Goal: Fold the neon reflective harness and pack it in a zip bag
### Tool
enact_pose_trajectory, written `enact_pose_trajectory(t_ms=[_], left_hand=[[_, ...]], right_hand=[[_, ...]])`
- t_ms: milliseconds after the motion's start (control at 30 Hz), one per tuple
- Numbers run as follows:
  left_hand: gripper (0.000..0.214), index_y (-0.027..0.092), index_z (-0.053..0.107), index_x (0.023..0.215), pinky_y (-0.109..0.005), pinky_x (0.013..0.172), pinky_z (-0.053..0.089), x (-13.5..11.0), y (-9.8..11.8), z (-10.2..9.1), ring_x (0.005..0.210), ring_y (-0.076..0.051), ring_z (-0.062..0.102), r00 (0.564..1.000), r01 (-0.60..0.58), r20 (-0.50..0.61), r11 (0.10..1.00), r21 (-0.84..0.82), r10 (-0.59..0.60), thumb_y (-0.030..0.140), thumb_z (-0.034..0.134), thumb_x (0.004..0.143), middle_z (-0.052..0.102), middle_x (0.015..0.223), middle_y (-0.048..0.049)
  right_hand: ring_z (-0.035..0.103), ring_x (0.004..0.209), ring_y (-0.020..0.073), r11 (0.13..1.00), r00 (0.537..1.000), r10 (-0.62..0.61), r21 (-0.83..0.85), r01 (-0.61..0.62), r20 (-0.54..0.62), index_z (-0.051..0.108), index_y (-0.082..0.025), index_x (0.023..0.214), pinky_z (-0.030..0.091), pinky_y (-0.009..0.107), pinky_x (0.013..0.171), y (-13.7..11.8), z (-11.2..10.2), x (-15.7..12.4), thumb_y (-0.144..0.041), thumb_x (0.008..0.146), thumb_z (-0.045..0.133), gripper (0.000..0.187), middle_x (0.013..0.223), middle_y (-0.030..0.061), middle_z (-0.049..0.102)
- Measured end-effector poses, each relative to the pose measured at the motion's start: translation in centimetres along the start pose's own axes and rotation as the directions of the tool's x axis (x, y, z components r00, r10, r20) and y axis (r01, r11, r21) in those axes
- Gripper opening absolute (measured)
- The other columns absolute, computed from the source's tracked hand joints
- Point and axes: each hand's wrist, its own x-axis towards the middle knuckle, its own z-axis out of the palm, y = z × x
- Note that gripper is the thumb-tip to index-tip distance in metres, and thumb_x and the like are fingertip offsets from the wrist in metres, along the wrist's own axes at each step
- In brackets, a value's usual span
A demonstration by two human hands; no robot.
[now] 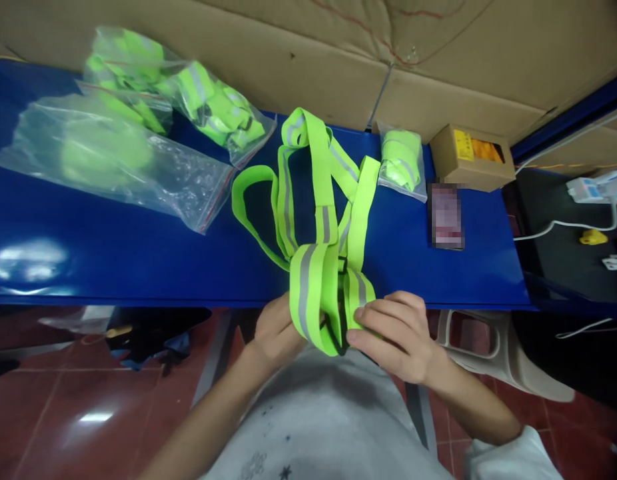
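A lime-yellow reflective vest (324, 180) made of elastic straps with grey stripes spreads over the blue table. Its near end is gathered in loops at the table's front edge, with black parts between the straps. My right hand (396, 333) grips the right side of this bundle, fingers closed over the strap. On the left, my left hand (278, 327) reaches behind the front loop; its fingers are hidden by the strap.
On the blue table (188, 267), clear bags of lime straps (223, 110) lie back left, beside a larger plastic bag (108, 157). A small bagged bundle (401, 160), a phone-like pixelated object (446, 217) and a cardboard box (471, 160) stand right. Below is a plastic stool (513, 367).
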Motion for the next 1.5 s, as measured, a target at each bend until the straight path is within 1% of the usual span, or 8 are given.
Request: enact_pose_trajectory(t_ms=[267, 467, 700, 967, 1100, 1233, 1367, 1500], left_hand=[[0.048, 0.026, 0.068, 0.14, -0.039, 0.105, 0.065, 0.8, -0.5, -2.3, 0.132, -0.03, 0.07, 0.979, -0.165, 0.169, 0.927, 0.337, 0.113, 0.008, 0.065, 0.096, 0.065, 0.152, -0.0122], [0.052, 0.023, 0.067, 0.132, -0.038, 0.099, 0.065, -0.1, 0.5, -4.7, 0.113, -0.026, 0.075, 0.972, -0.214, 0.026, 0.831, 0.513, 0.234, 0.002, 0.076, 0.085, 0.073, 0.121, -0.0097], [0.045, 0.022, 0.068, 0.133, -0.046, 0.109, 0.06, -1.0, 0.2, -3.9, 0.119, -0.028, 0.075, 0.844, -0.529, 0.373, 0.708, 0.468, 0.384, 0.009, 0.074, 0.09, 0.079, 0.124, -0.0099], [0.036, 0.028, 0.069, 0.132, -0.042, 0.116, 0.052, -0.4, 1.0, -2.6, 0.113, -0.021, 0.076, 0.829, -0.558, 0.362, 0.656, 0.509, 0.425, 0.015, 0.065, 0.099, 0.081, 0.125, -0.0036], [0.046, 0.03, 0.064, 0.14, -0.049, 0.107, 0.056, 0.5, 1.1, -3.9, 0.12, -0.029, 0.071, 0.904, -0.427, 0.235, 0.792, 0.436, 0.358, 0.045, 0.071, 0.097, 0.073, 0.133, -0.0104], [0.042, 0.026, 0.061, 0.144, -0.056, 0.109, 0.052, 2.5, 0.6, -6.2, 0.129, -0.035, 0.063, 0.986, 0.062, -0.164, 0.851, 0.521, 0.029, 0.04, 0.06, 0.104, 0.068, 0.133, -0.015], [0.06, 0.019, 0.047, 0.156, -0.058, 0.115, 0.05, 6.2, -0.9, -5.7, 0.139, -0.036, 0.059, 0.979, 0.202, -0.083, 0.865, 0.46, -0.185, 0.049, 0.058, 0.105, 0.059, 0.149, -0.0205], [0.069, 0.025, 0.038, 0.159, -0.049, 0.115, 0.053, 12.1, -4.4, -2.7, 0.141, -0.03, 0.06, 0.964, 0.261, -0.082, 0.961, 0.086, -0.254, 0.06, 0.059, 0.104, 0.057, 0.151, -0.0188]], right_hand=[[0.066, 0.098, 0.0166, 0.992, 0.988, -0.115, -0.035, 0.119, 0.104, 0.078, -0.025, 0.098, 0.055, 0.034, 0.085, 1.0, 2.9, -2.1, -0.018, 0.1, 0.065, 0.016, 0.101, 0.0001, 0.08], [0.068, 0.104, 0.017, 0.998, 0.99, -0.052, -0.032, 0.057, 0.13, 0.078, -0.024, 0.098, 0.056, 0.034, 0.092, 0.9, 3.6, -2.9, -0.017, 0.1, 0.068, 0.013, 0.101, 0.0004, 0.081], [0.07, 0.105, 0.0167, 0.998, 0.99, -0.051, -0.014, 0.053, 0.13, 0.078, -0.021, 0.103, 0.054, 0.038, 0.098, 0.3, 3.7, -3.1, -0.014, 0.101, 0.066, 0.014, 0.103, 0.0023, 0.082], [0.072, 0.108, 0.0183, 0.997, 0.996, -0.028, 0.069, 0.022, 0.087, 0.079, -0.019, 0.105, 0.056, 0.038, 0.103, 0.3, 3.9, -4.0, -0.014, 0.102, 0.064, 0.016, 0.104, 0.0058, 0.082], [0.071, 0.109, 0.0185, 0.998, 0.994, -0.017, 0.066, 0.01, 0.109, 0.078, -0.02, 0.107, 0.055, 0.04, 0.103, 0.4, 3.6, -3.9, -0.015, 0.1, 0.068, 0.014, 0.106, 0.0046, 0.082], [0.071, 0.106, 0.0176, 0.999, 0.988, -0.007, 0.044, 0.0, 0.155, 0.077, -0.019, 0.101, 0.05, 0.042, 0.106, 0.6, 3.6, -3.5, -0.014, 0.097, 0.074, 0.007, 0.105, 0.0025, 0.082], [0.071, 0.11, 0.0184, 1.0, 0.981, -0.011, 0.029, 0.006, 0.191, 0.077, -0.021, 0.104, 0.049, 0.043, 0.107, 0.7, 4.0, -3.4, -0.015, 0.1, 0.07, 0.01, 0.109, 0.0023, 0.082], [0.071, 0.111, 0.0182, 0.999, 0.978, -0.01, 0.053, -0.001, 0.207, 0.076, -0.022, 0.106, 0.048, 0.041, 0.107, 0.9, 4.3, -3.2, -0.014, 0.101, 0.067, 0.013, 0.111, 0.0019, 0.082]])
